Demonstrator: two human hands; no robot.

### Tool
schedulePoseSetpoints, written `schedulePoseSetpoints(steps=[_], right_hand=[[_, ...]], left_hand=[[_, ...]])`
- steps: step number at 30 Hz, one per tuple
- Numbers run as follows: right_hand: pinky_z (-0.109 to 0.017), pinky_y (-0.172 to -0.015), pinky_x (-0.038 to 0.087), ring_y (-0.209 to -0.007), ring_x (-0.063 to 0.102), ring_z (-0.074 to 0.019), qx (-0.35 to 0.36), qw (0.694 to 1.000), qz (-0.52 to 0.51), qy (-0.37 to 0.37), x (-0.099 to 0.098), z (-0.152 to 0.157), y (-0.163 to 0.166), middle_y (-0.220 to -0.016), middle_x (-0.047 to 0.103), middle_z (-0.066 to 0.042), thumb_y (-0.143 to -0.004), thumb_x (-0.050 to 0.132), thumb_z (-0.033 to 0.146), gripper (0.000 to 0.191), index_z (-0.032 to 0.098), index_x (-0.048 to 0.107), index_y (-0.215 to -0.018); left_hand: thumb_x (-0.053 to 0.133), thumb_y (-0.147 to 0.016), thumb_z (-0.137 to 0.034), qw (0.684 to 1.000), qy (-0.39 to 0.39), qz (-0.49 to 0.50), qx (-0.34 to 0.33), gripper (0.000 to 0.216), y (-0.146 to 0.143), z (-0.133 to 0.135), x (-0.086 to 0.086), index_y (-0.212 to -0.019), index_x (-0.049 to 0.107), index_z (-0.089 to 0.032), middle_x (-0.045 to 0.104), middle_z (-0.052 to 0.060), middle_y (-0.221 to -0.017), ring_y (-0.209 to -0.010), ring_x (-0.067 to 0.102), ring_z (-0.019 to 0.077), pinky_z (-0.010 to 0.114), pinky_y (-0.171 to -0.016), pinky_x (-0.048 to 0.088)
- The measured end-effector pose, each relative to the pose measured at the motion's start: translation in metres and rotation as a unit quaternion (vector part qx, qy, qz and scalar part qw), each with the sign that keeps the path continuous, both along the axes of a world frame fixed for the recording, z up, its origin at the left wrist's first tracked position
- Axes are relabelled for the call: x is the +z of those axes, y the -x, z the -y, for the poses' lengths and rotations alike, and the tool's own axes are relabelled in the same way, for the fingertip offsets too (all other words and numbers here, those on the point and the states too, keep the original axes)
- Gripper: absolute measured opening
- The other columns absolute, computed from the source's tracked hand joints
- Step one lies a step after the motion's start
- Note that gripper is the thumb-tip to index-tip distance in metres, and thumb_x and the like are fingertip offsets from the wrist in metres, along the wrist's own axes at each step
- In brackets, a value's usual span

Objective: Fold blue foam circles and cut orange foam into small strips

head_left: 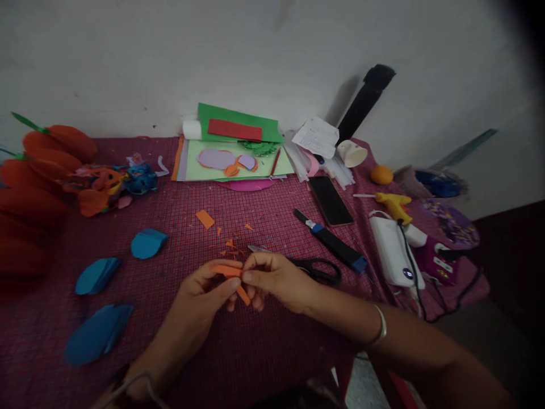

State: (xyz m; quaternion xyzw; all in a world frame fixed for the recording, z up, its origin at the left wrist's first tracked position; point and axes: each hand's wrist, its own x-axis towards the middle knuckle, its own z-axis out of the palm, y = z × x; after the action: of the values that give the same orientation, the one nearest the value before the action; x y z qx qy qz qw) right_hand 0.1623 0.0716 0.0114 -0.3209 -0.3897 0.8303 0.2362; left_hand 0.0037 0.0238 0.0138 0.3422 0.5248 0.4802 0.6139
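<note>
Between my two hands is a small folded piece of orange paper (228, 271), with one strip of it pointing down toward me. My left hand (208, 292) pinches it from the left, thumb against its lower side. My right hand (276, 279) grips its right end between thumb and fingertips. Just beyond my fingers lie several orange scraps (230, 244) and an orange rectangle (205, 219). Black-handled scissors (317, 268) rest partly behind my right hand, their blade tip showing past it.
Blue folded paper rounds (99, 335) lie at left, near orange paper pumpkins (59, 142) and crumpled scraps (100, 184). Coloured sheets (191, 162) stand at the wall. At right are a utility knife (332, 241), phone (331, 200), yellow glue gun (394, 204) and white power bank (394, 250).
</note>
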Motion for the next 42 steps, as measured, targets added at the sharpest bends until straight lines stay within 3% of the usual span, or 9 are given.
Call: schedulePoseSetpoints(steps=[3, 11, 18, 25, 31, 36, 39, 42], right_hand=[[-0.016, -0.044, 0.048, -0.042, 0.056, -0.0047, -0.014, 0.998, 0.033, -0.052, 0.002, 0.0, 0.0, -0.056, 0.061, 0.006, -0.074, 0.072, 0.041, 0.032, 0.015, 0.054, -0.074], [-0.017, -0.043, 0.046, -0.043, 0.057, -0.0066, 0.006, 0.999, 0.023, -0.035, 0.0, -0.001, -0.003, -0.059, 0.063, 0.004, -0.088, 0.056, 0.035, 0.019, 0.017, 0.051, -0.082], [-0.017, -0.043, 0.045, -0.043, 0.055, -0.0061, 0.053, 0.993, 0.072, -0.079, 0.005, 0.001, -0.003, -0.06, 0.06, 0.004, -0.09, 0.053, 0.037, 0.021, 0.017, 0.051, -0.085], [-0.015, -0.043, 0.043, -0.044, 0.052, -0.0046, 0.103, 0.973, 0.163, -0.124, 0.008, 0.007, 0.001, -0.059, 0.057, 0.006, -0.087, 0.056, 0.02, 0.008, 0.016, 0.052, -0.082], [-0.015, -0.039, 0.042, -0.04, 0.05, -0.0057, 0.067, 0.992, 0.069, -0.086, 0.001, 0.004, -0.002, -0.054, 0.056, 0.005, -0.09, 0.05, 0.038, 0.023, 0.016, 0.052, -0.082], [-0.015, -0.036, 0.042, -0.038, 0.048, -0.0062, 0.058, 0.997, -0.006, -0.052, -0.005, 0.002, -0.004, -0.051, 0.056, 0.005, -0.088, 0.052, 0.048, 0.033, 0.017, 0.051, -0.078], [-0.015, -0.035, 0.04, -0.036, 0.046, -0.0054, 0.075, 0.996, -0.033, -0.046, -0.006, 0.004, -0.004, -0.051, 0.056, 0.005, -0.088, 0.051, 0.051, 0.036, 0.016, 0.052, -0.079], [-0.015, -0.035, 0.04, -0.037, 0.046, -0.0056, 0.085, 0.995, -0.028, -0.046, -0.005, 0.006, -0.004, -0.052, 0.056, 0.005, -0.087, 0.052, 0.055, 0.039, 0.016, 0.052, -0.083]], left_hand=[[0.07, -0.069, -0.016, 0.999, 0.013, 0.031, 0.002, 0.019, -0.001, 0.0, 0.0, -0.088, 0.069, -0.02, 0.064, -0.003, -0.062, -0.05, 0.052, 0.008, 0.018, -0.046, 0.041], [0.067, -0.07, -0.012, 0.998, -0.036, -0.038, 0.025, 0.011, 0.0, -0.002, 0.004, -0.077, 0.068, -0.019, 0.064, -0.003, -0.066, -0.053, 0.051, 0.0083, 0.019, -0.05, 0.042], [0.067, -0.076, -0.02, 0.997, -0.039, -0.059, -0.015, 0.002, 0.002, 0.001, -0.001, -0.077, 0.068, -0.018, 0.063, -0.002, -0.063, -0.054, 0.052, 0.0098, 0.021, -0.051, 0.042], [0.07, -0.073, -0.021, 0.998, -0.035, -0.045, 0.011, 0.006, -0.002, 0.001, 0.002, -0.073, 0.066, -0.017, 0.06, -0.003, -0.063, -0.053, 0.049, 0.0086, 0.02, -0.05, 0.041], [0.066, -0.075, -0.018, 0.999, -0.027, -0.019, 0.02, 0.003, -0.003, 0.002, 0.007, -0.077, 0.067, -0.018, 0.058, -0.003, -0.058, -0.051, 0.048, 0.0088, 0.02, -0.048, 0.039], [0.069, -0.072, -0.021, 0.998, -0.011, 0.066, 0.015, 0.01, -0.002, 0.002, 0.011, -0.082, 0.068, -0.02, 0.058, -0.003, -0.063, -0.051, 0.049, 0.009, 0.02, -0.047, 0.04], [0.068, -0.075, -0.026, 0.997, -0.035, 0.062, -0.018, 0.02, -0.001, 0.0, 0.01, -0.094, 0.07, -0.023, 0.064, 0.0, -0.074, -0.062, 0.057, 0.0131, 0.025, -0.058, 0.047], [0.067, -0.077, -0.027, 0.994, -0.084, -0.048, -0.046, 0.026, 0.001, -0.001, 0.007, -0.102, 0.071, -0.026, 0.068, 0.004, -0.102, -0.096, 0.062, 0.0218, 0.035, -0.086, 0.048]])
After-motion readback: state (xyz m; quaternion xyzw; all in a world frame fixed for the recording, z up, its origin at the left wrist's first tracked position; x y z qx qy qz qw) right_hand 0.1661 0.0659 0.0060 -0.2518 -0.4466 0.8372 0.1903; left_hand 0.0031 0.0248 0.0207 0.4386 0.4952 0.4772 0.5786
